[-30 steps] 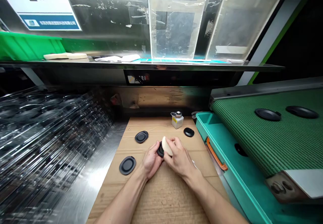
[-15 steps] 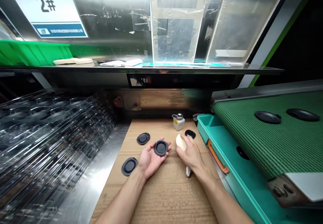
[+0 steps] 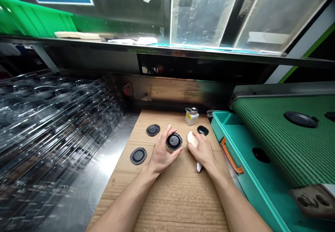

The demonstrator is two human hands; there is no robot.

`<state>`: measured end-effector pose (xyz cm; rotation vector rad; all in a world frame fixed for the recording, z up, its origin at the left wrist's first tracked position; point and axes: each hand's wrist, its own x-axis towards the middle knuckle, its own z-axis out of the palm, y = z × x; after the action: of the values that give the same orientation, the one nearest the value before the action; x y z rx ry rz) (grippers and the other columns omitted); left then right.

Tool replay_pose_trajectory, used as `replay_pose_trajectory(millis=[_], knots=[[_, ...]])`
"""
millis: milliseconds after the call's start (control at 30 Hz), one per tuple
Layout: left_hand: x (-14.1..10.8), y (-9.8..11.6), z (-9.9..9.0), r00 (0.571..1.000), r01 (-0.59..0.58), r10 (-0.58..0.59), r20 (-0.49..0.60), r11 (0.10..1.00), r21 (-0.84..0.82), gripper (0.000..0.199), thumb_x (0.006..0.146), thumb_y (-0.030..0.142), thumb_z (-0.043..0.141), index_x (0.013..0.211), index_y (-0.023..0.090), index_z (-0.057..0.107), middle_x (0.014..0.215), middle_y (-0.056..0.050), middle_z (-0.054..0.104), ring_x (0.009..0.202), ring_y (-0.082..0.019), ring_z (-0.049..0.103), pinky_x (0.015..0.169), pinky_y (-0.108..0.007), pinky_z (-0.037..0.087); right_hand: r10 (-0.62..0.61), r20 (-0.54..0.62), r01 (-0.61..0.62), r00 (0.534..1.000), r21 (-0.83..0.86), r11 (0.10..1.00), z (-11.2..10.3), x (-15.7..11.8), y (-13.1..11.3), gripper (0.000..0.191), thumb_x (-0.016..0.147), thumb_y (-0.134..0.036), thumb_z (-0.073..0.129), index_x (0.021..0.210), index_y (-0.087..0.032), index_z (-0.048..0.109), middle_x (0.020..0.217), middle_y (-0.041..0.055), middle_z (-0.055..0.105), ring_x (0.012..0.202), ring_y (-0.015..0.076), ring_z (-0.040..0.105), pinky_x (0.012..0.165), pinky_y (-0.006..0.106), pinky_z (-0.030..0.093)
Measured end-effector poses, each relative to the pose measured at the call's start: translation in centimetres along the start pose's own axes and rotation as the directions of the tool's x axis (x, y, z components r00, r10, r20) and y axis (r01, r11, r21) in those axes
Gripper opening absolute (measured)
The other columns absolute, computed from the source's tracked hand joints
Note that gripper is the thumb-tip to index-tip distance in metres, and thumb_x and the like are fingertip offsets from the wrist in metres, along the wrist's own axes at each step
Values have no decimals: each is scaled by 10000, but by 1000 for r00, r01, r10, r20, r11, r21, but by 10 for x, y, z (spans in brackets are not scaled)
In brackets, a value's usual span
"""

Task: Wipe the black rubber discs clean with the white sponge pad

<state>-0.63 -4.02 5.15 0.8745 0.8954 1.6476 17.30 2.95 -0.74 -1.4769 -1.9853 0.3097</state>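
Note:
My left hand [image 3: 163, 151] grips a round black rubber disc [image 3: 173, 142] between fingers and palm, its dark face turned up. My right hand [image 3: 202, 151] rests on the cardboard sheet [image 3: 180, 204] a little to the right, closed around a cream sponge [image 3: 193, 139]. A small white cloth [image 3: 199, 167] sticks out beneath that hand. Two similar black oval pads [image 3: 138, 156] [image 3: 153, 130] lie left of my hands. A smaller black disc [image 3: 202, 130] lies just beyond the sponge, near a white dispensing bottle with a metal pump top [image 3: 191, 117].
A teal tray [image 3: 230, 137] with an orange handle runs along the right of the cardboard, with a black disc [image 3: 261, 155] inside. Beyond it is a green belt [image 3: 285, 144] carrying black discs. Stacked clear plastic [image 3: 60, 120] lies on the left.
My left hand has curled its fingers and lifted the disc from the flat palm. My right hand still has the sponge. The whole view has tilted slightly downward.

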Motion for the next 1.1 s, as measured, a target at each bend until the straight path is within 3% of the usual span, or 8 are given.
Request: replay_pose_trajectory(millis=[333,467,700,767,833,933,1000,1100], knots=[[0,-6,-3,997,-58,58,47,998,9,862,540,-87,757,1316,209,527,1378,-93,530,1387,-221,335,1162,-296,234,-5,16,6,1000,-21,1000,5,0,7,481,796,-322,537,1243,-146,567,1115,112,599,1050,264,570,936,396,449],[-1,-5,-2,999,-21,22,23,999,-26,826,565,-78,743,1309,214,533,1380,-90,529,1398,-226,309,1148,-303,275,3,9,-3,1000,-31,1000,6,0,8,471,784,-319,546,1229,-170,577,1087,96,602,991,256,587,883,388,466],[5,-13,-6,999,-32,32,6,999,-17,696,607,-15,761,1247,201,594,1372,-98,533,1381,-245,346,1129,-297,309,-10,-34,11,999,29,1000,-1,2,5,498,775,-320,556,1247,-163,569,1142,107,600,1053,266,573,938,406,450],[11,-22,-10,998,48,-49,-45,999,-19,548,702,111,750,1224,190,605,1309,-117,578,1302,-269,458,1072,-331,389,13,-82,-5,997,88,996,-6,0,-5,506,786,-336,565,1264,-170,557,1164,105,601,1061,263,574,937,407,457],[17,-32,-13,974,206,-213,-78,974,-90,409,821,280,663,1210,175,597,1210,-136,627,1147,-287,589,948,-388,492,7,-111,11,994,160,987,-7,-4,-19,503,810,-359,569,1280,-181,541,1189,101,599,1073,258,575,935,401,470],[20,-43,-15,917,387,-400,8,881,-272,340,904,372,534,1148,147,610,1155,-145,645,1019,-264,644,849,-396,538,-192,-70,203,979,213,956,-1,-15,-40,498,864,-351,542,1336,-201,493,1266,103,562,1143,253,539,974,401,463],[20,-46,-15,903,423,-421,82,838,-346,309,913,356,523,1109,141,628,1177,-143,641,1049,-246,627,889,-377,523,-313,-30,313,949,176,933,5,-21,-48,497,899,-324,502,1381,-213,453,1306,110,528,1182,260,505,990,419,456],[18,-46,-15,902,427,-417,113,818,-385,288,912,336,531,1088,134,636,1187,-145,640,1091,-248,605,940,-397,497,-281,-40,283,959,69,957,13,-25,-49,492,918,-308,469,1397,-200,439,1273,140,525,1163,285,502,956,458,474]])
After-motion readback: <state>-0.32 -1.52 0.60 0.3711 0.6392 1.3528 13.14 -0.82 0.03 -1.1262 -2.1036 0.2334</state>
